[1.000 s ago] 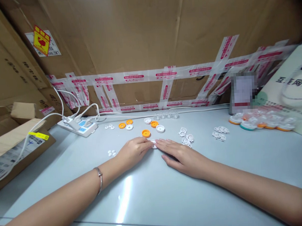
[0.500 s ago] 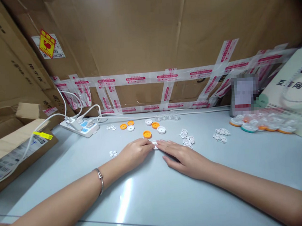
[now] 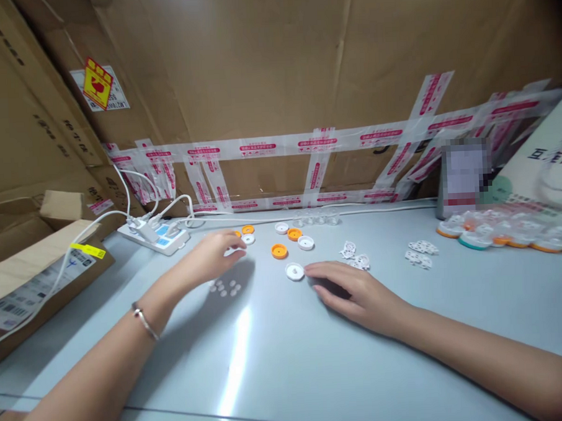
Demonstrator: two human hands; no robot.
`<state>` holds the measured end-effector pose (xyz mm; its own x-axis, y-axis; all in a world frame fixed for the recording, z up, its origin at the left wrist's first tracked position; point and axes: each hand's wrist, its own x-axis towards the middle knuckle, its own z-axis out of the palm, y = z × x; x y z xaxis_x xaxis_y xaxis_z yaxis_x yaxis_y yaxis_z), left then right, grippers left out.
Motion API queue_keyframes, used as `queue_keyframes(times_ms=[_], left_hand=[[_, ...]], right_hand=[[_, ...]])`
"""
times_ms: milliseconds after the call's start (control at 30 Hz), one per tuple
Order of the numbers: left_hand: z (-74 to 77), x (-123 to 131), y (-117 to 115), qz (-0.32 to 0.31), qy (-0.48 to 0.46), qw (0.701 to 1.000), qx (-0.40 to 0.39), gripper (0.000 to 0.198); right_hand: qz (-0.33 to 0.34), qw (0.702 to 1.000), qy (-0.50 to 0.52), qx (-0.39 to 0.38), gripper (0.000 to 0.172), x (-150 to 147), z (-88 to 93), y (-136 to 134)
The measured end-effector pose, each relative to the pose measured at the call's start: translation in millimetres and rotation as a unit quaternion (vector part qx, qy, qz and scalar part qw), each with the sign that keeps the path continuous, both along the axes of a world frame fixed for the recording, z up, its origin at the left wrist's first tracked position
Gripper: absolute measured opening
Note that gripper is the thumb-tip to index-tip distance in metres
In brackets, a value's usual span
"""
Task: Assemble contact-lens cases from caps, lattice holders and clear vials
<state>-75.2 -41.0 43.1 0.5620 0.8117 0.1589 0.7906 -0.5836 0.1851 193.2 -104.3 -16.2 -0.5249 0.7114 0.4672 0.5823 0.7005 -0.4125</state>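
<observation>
A white round plastic base (image 3: 294, 272) with a small raised piece in its middle lies flat on the table. My right hand (image 3: 352, 288) rests beside it, open, its outstretched fingertips at the base's right rim. To the left, my left hand (image 3: 215, 255) hovers with fingers bent and apart; nothing shows between them. It partly covers an orange ring (image 3: 238, 234) and is close to a white ring (image 3: 248, 239) and another orange ring (image 3: 247, 229). Several small white discs (image 3: 224, 293) lie below my left hand. An orange round base (image 3: 279, 251) sits just behind the white one.
More white bases (image 3: 305, 242) and an orange base (image 3: 294, 235) lie farther back. Clear plastic domes (image 3: 316, 218) stand behind them. White openwork pieces (image 3: 357, 260) lie right. Assembled domed pieces (image 3: 505, 232), a power strip (image 3: 164, 240) and a cardboard box (image 3: 51, 270) flank the table.
My left hand has let go of the white base and moved left and back towards the rings. My right hand stays at the base's rim. The camera view has shifted slightly.
</observation>
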Motion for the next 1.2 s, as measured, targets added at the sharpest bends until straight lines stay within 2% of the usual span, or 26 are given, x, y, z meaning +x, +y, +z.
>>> queue_keyframes(times_ms=[100, 167, 267, 500, 800, 900, 1033, 1100, 1200], left_hand=[[20.0, -24.9, -0.4, -0.001, 0.071, 0.984, -0.165, 0.018], [25.4, -34.1, -1.8, 0.019, 0.1, 0.97, -0.221, 0.021], [23.8, -35.7, -2.4, 0.029, 0.118, 0.959, -0.256, 0.021], [10.6, -31.4, 4.9, 0.02, 0.094, 0.95, -0.298, 0.009], [4.7, -41.2, 14.2, 0.051, 0.096, 0.959, -0.261, 0.01], [5.2, -37.6, 12.5, 0.051, 0.087, 0.966, -0.24, 0.008], [1.9, -8.7, 3.5, 0.015, -0.048, 0.988, -0.149, 0.005], [-4.9, 13.9, -2.4, -0.007, -0.149, 0.978, -0.145, 0.003], [-20.2, 44.6, -8.0, -0.037, -0.231, 0.959, -0.159, 0.004]], right_hand=[[0.01, 1.0, 0.005, 0.011, 0.028, -0.9, 1.8, 0.2], [0.016, 1.0, 0.004, 0.013, 0.027, -1.0, 1.7, 0.5], [0.024, 1.0, -0.001, 0.016, 0.027, -0.8, 0.7, 0.7], [0.036, 0.999, -0.009, 0.021, 0.03, -1.4, -0.8, 1.2], [0.048, 0.999, -0.014, 0.006, 0.035, 0.0, -3.2, 3.3], [0.045, 0.999, -0.009, 0.004, 0.034, -0.2, -3.5, 3.8], [0.018, 1.0, -0.006, 0.003, 0.032, -1.5, -3.4, 6.2], [0.018, 0.999, -0.024, 0.009, 0.031, -2.2, -3.9, 7.7], [0.03, 0.998, -0.053, 0.015, 0.033, -3.0, -4.8, 8.7]])
